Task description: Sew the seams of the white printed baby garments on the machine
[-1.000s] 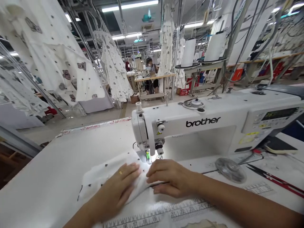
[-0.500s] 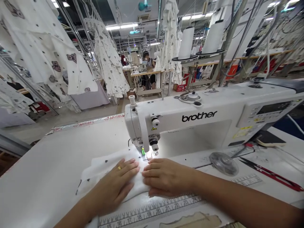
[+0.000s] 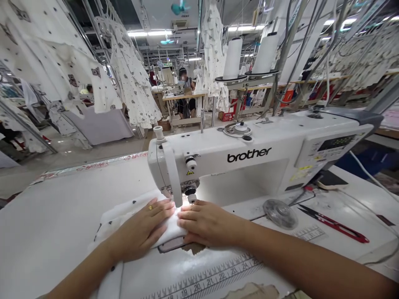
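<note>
White cloth with small dark marks [image 3: 120, 214] lies on the bed of a white sewing machine [image 3: 212, 145], bunched at the left and running under the machine's lit head. My left hand [image 3: 140, 230], a yellow ring on one finger, rests flat on this cloth with its fingers stretched toward the needle area. On the other side, my right hand [image 3: 208, 224] presses down with fingers extended, its tips close to the left fingertips. Both hands are open. The needle and presser foot are hidden behind the machine's front parts and my fingers.
Red-handled thread snips [image 3: 335, 224] and a clear round disc [image 3: 280, 214] lie right of my right hand. A printed ruler scale [image 3: 212, 278] runs along the front. Thread cones [image 3: 233, 58] stand behind the machine. Printed garments [image 3: 131, 79] hang at the back, where a person [image 3: 186, 95] sits.
The view has shifted slightly right. Both hands and the cloth have slid away from me toward the machine head, uncovering a dark-edged slot and a ragged brown patch near my right hand.
</note>
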Available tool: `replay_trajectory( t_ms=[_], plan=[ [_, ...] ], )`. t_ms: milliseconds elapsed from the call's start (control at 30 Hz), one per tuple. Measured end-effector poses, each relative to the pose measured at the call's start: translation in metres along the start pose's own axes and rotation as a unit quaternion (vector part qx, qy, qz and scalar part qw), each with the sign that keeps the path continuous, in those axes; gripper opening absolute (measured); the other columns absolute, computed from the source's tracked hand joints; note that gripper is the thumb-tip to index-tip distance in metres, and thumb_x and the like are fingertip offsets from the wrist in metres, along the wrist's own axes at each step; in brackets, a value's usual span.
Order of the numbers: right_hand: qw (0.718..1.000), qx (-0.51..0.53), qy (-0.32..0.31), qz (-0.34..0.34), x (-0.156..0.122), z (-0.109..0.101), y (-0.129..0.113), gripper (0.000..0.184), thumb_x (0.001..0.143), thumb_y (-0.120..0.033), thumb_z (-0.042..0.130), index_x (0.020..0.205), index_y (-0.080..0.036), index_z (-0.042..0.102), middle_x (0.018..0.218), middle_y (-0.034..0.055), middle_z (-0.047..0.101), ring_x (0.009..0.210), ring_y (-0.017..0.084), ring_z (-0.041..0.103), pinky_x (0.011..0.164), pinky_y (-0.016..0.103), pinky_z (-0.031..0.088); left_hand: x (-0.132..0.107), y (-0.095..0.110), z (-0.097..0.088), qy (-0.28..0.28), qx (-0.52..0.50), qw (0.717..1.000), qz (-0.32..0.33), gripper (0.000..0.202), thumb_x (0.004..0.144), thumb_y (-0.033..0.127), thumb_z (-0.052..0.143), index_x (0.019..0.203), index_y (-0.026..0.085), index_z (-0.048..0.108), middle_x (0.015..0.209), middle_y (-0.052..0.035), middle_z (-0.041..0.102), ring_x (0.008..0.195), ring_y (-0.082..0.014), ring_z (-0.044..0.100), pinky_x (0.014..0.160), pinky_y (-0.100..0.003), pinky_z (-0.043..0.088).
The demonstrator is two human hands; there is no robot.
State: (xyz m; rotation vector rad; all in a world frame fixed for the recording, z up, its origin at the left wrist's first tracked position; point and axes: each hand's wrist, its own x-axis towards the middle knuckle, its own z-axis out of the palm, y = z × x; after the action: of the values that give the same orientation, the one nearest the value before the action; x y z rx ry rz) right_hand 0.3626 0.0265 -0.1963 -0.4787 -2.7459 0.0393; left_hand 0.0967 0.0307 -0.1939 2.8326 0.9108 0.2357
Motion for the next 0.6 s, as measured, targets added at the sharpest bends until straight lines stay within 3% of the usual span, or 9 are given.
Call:
replay_trajectory(
  t_ms=[400, 500, 600],
  plan=[
    [1.0, 0.014, -0.009, 0.016, -0.006, -0.001, 0.002, 0.03, 0.099, -0.041, 0.053, 0.113, -0.015, 0.057, 0.12, 0.0075, 0.064, 0.115, 0.021, 0.054, 0.106, 0.038, 0.034, 0.008, -0.006, -0.011, -0.007, 0.01, 1.0, 0.027, 0.054, 0.095, 0.021, 0.046, 0.148, 0.027, 0.035, 0.143, -0.0078, 0.053, 0.131, -0.0249, 0.051, 0.111, -0.043, 0.041],
    [1.0, 0.009, -0.006, 0.014, -0.008, -0.002, 0.003, 0.029, 0.099, -0.04, 0.054, 0.114, -0.016, 0.057, 0.12, 0.0065, 0.063, 0.115, 0.021, 0.053, 0.106, 0.039, 0.033, 0.01, 0.006, -0.011, 0.001, 0.043, 0.999, 0.008, 0.05, 0.094, 0.018, 0.047, 0.142, 0.029, 0.044, 0.138, -0.0051, 0.057, 0.129, -0.0253, 0.052, 0.111, -0.046, 0.041],
    [1.0, 0.002, -0.004, 0.012, -0.009, -0.003, 0.002, 0.028, 0.098, -0.038, 0.055, 0.115, -0.016, 0.058, 0.116, 0.0062, 0.065, 0.109, 0.021, 0.053, 0.104, 0.039, 0.033, 0.011, 0.026, -0.004, 0.035, 0.019, 0.999, -0.015, 0.046, 0.092, 0.01, 0.043, 0.132, 0.028, 0.055, 0.134, -0.0041, 0.06, 0.126, -0.023, 0.053, 0.108, -0.042, 0.045]
  ],
)
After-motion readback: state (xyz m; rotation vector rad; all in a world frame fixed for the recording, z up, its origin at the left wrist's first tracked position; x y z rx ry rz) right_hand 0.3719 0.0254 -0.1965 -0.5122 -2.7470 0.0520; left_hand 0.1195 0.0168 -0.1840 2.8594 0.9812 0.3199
